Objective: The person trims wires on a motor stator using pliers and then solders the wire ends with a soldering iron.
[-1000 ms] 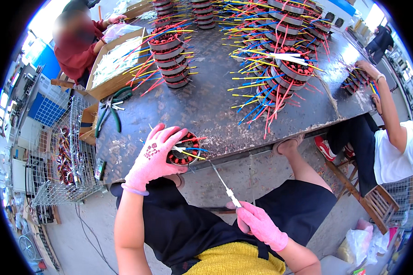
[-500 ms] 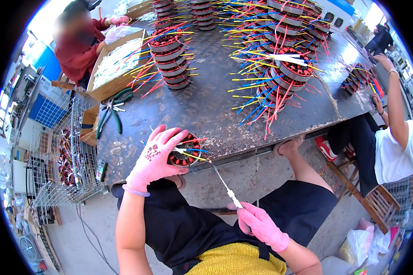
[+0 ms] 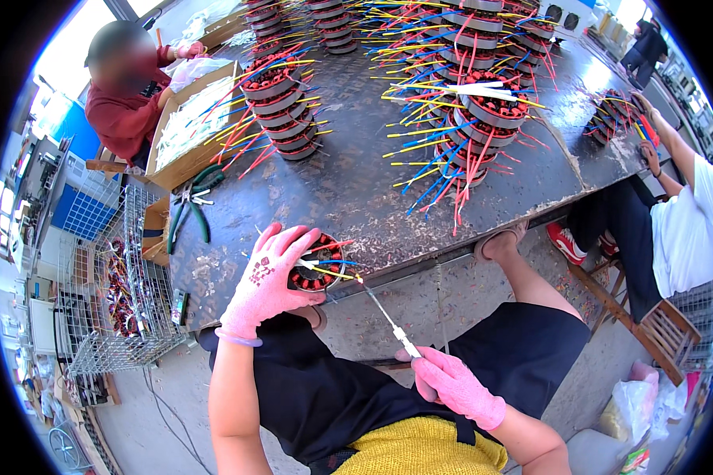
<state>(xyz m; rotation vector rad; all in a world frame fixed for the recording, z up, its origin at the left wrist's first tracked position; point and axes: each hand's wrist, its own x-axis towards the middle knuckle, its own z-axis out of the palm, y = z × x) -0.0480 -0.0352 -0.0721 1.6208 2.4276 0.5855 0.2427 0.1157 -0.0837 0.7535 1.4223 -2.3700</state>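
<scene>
At the left edge of the desk (image 3: 364,186), a brown cardboard box (image 3: 202,161) full of thin white strips lies toward the far side. Just nearer along that edge are pliers with dark green handles (image 3: 203,225). Right of the box stands a leaning stack of ring-shaped grey metal motor cores (image 3: 284,120) with red windings and loose coloured wires.

At the desk's near edge, toward its left corner, the left hand (image 3: 268,279), in a pink glove, grasps a single round motor core with red windings (image 3: 318,275). The core sits right of the palm, the fingers curled over its upper left rim and the thumb along its lower rim. Its red, blue and yellow wires point right, away from the fingers. Whether it rests on the desk cannot be told.

Further right, a slender tool with a white handle and thin metal stem (image 3: 394,325) slants up leftward, its glowing orange tip just beside the yellow wire's end; contact is unclear. The pink-gloved right hand (image 3: 455,386), below the near edge, has its fingers closed around the handle. Taller stacks of wired cores (image 3: 487,111) fill the desk's far right part.
</scene>
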